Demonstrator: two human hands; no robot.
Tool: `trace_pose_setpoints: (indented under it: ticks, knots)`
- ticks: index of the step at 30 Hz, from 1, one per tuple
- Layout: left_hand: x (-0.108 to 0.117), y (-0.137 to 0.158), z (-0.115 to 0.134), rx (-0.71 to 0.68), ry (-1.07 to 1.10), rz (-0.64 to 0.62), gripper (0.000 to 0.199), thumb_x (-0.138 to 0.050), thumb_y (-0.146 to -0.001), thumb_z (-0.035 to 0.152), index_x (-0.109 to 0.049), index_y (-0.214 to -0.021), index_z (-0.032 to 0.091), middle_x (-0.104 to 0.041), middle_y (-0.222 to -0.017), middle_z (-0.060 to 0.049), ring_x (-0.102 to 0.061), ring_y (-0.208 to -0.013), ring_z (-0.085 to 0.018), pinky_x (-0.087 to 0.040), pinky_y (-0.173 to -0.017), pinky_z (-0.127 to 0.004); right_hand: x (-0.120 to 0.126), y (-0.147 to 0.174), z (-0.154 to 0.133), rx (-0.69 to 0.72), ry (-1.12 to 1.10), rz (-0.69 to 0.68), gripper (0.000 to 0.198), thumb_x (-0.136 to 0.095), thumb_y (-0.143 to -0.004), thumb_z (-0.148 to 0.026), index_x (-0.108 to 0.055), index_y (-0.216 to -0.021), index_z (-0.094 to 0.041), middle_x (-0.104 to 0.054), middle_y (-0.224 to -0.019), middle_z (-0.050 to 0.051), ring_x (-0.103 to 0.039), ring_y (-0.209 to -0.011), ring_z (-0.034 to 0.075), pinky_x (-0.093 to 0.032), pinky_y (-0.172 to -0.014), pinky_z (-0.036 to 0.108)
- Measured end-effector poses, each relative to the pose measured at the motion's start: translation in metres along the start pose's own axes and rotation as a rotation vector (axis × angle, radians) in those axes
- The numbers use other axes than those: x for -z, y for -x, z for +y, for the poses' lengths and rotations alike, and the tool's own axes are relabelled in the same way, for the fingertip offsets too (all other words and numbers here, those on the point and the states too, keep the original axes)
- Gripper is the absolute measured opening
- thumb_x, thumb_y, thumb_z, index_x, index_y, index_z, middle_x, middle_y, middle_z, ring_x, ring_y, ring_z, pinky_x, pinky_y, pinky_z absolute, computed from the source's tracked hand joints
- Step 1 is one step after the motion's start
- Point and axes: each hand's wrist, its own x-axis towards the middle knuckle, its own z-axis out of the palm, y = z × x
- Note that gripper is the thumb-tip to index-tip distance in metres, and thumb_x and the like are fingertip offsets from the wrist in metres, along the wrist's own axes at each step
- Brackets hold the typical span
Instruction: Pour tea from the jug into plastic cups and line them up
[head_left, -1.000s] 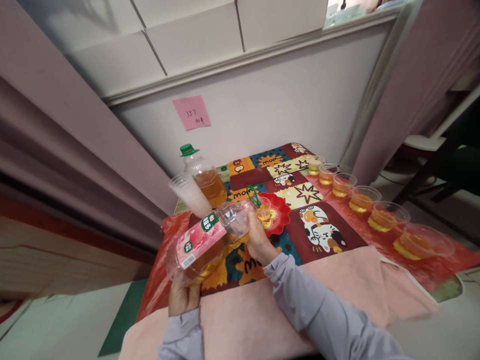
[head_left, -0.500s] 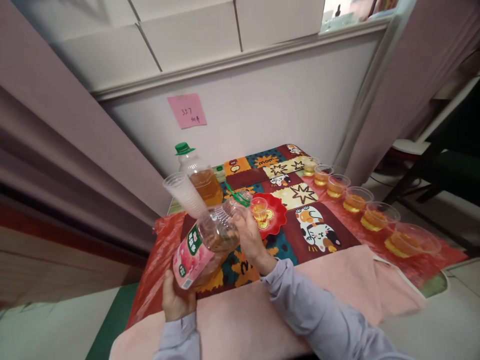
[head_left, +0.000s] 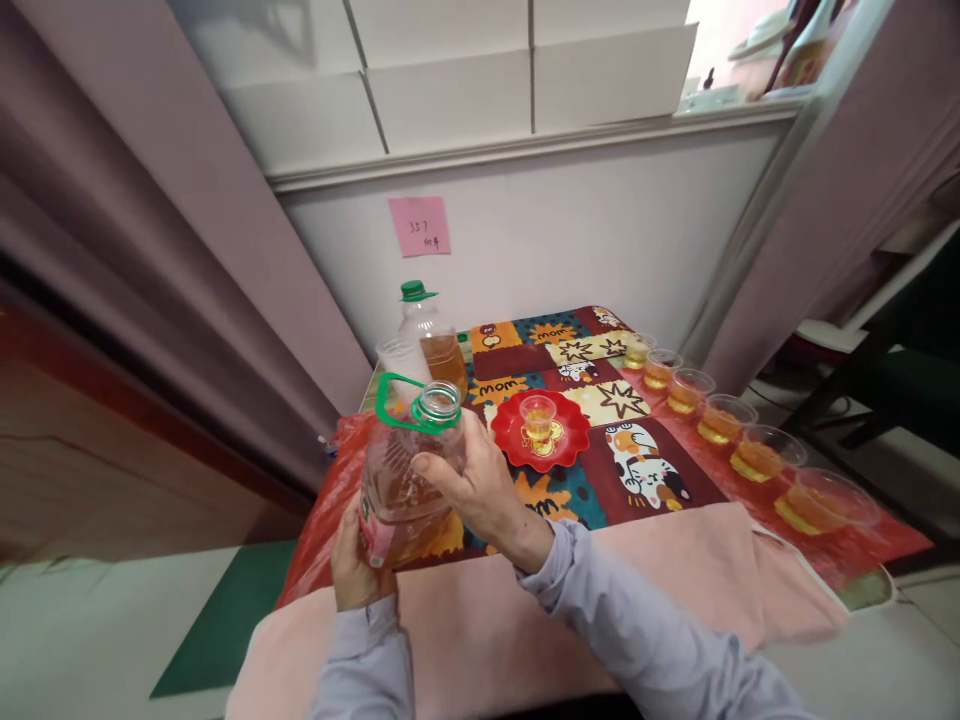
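Note:
Between my hands is a large clear juice bottle (head_left: pixel 409 485) with a green carrying ring, uncapped and nearly upright, its mouth leaning slightly away. My right hand (head_left: pixel 484 480) grips its shoulder just below the neck. Low on its left side, my left hand (head_left: pixel 356 560) supports it near the pink label. Some amber liquid shows inside. Right of the bottle, a red scalloped plate (head_left: pixel 576 432) holds one clear plastic cup (head_left: pixel 538 418) with yellow drink in it. Behind the held bottle stands a stack of clear cups (head_left: pixel 403 358), partly hidden.
A second, green-capped juice bottle (head_left: pixel 442 355) stands at the back left. Several cups of yellow drink (head_left: pixel 724 420) form a row along the table's right side. A patterned mat (head_left: pixel 517 357) and pink cloth (head_left: pixel 660 570) cover the table; a wall (head_left: pixel 555 230) rises behind.
The held bottle has swung from tilted towards the plate to nearly upright, its mouth moving left. My right hand moved with it. The cup on the plate stays there.

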Motion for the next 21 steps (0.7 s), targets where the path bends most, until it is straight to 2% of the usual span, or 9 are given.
trace_pose_setpoints:
  ticks: [3,6,9,12,14,16,19,21]
  knots:
    - [-0.005,0.002,0.007,0.07,0.062,0.022,0.04,-0.076,-0.091,0.048,-0.082,-0.117,0.019,-0.081,-0.126,-0.01,-0.065,-0.137,-0.032,-0.052,-0.118,-0.043,-0.005,0.001,-0.003,0.063,0.0,-0.108,0.057,-0.072,-0.098,-0.057,-0.059,-0.148,-0.033,-0.065,-0.146,0.008,-0.06,-0.139,0.03,-0.046,-0.121,0.048]
    - [-0.007,0.003,0.009,0.099,0.075,0.004,0.039,-0.073,-0.095,0.049,-0.082,-0.118,0.019,-0.08,-0.128,-0.01,-0.062,-0.142,-0.033,-0.052,-0.118,-0.046,-0.007,0.0,0.0,0.098,-0.022,-0.148,0.065,-0.076,-0.095,-0.057,-0.058,-0.153,-0.033,-0.062,-0.154,0.008,-0.055,-0.147,0.031,-0.041,-0.126,0.049]
    - [-0.004,0.0,0.004,0.094,0.078,0.034,0.04,-0.071,-0.097,0.05,-0.08,-0.122,0.019,-0.08,-0.127,-0.008,-0.063,-0.141,-0.031,-0.051,-0.12,-0.043,0.006,-0.005,0.013,0.042,-0.061,-0.193,0.069,-0.073,-0.096,-0.059,-0.056,-0.157,-0.031,-0.06,-0.157,0.01,-0.058,-0.144,0.032,-0.049,-0.12,0.051]
    - [0.002,-0.004,-0.002,0.08,0.079,0.096,0.041,-0.07,-0.098,0.05,-0.08,-0.123,0.02,-0.081,-0.124,-0.007,-0.067,-0.136,-0.027,-0.051,-0.119,-0.04,0.044,-0.021,0.034,0.019,0.106,-0.151,0.062,-0.069,-0.098,-0.058,-0.06,-0.152,-0.027,-0.065,-0.152,0.013,-0.064,-0.137,0.034,-0.053,-0.114,0.053]
    - [0.005,-0.007,-0.005,0.079,0.071,0.121,0.038,-0.068,-0.098,0.049,-0.081,-0.119,0.02,-0.082,-0.12,-0.007,-0.07,-0.132,-0.025,-0.054,-0.116,-0.038,0.08,-0.036,0.048,0.028,0.337,-0.053,0.054,-0.068,-0.099,-0.054,-0.066,-0.144,-0.025,-0.068,-0.148,0.014,-0.064,-0.138,0.034,-0.05,-0.118,0.054]
    - [0.007,-0.008,-0.006,0.083,0.065,0.133,0.034,-0.068,-0.098,0.048,-0.081,-0.112,0.02,-0.083,-0.116,-0.008,-0.072,-0.128,-0.026,-0.056,-0.112,-0.037,0.116,-0.053,0.059,0.03,0.621,-0.028,0.056,-0.075,-0.094,-0.048,-0.066,-0.142,-0.02,-0.067,-0.148,0.019,-0.062,-0.14,0.035,-0.045,-0.122,0.053]
    - [0.006,-0.007,-0.004,0.095,0.072,0.138,0.03,-0.07,-0.096,0.046,-0.081,-0.107,0.021,-0.083,-0.109,-0.007,-0.074,-0.123,-0.027,-0.059,-0.108,-0.041,0.154,-0.071,0.069,-0.092,0.982,-0.121,0.067,-0.083,-0.089,-0.044,-0.063,-0.145,-0.013,-0.066,-0.149,0.023,-0.063,-0.139,0.038,-0.048,-0.119,0.051]
    - [0.004,-0.007,-0.003,0.108,0.081,0.14,0.028,-0.07,-0.095,0.044,-0.081,-0.105,0.02,-0.083,-0.106,-0.007,-0.075,-0.121,-0.028,-0.06,-0.108,-0.042,0.163,-0.076,0.074,-0.163,1.112,-0.213,0.074,-0.085,-0.088,-0.046,-0.06,-0.148,-0.011,-0.065,-0.15,0.024,-0.065,-0.138,0.038,-0.051,-0.115,0.048]
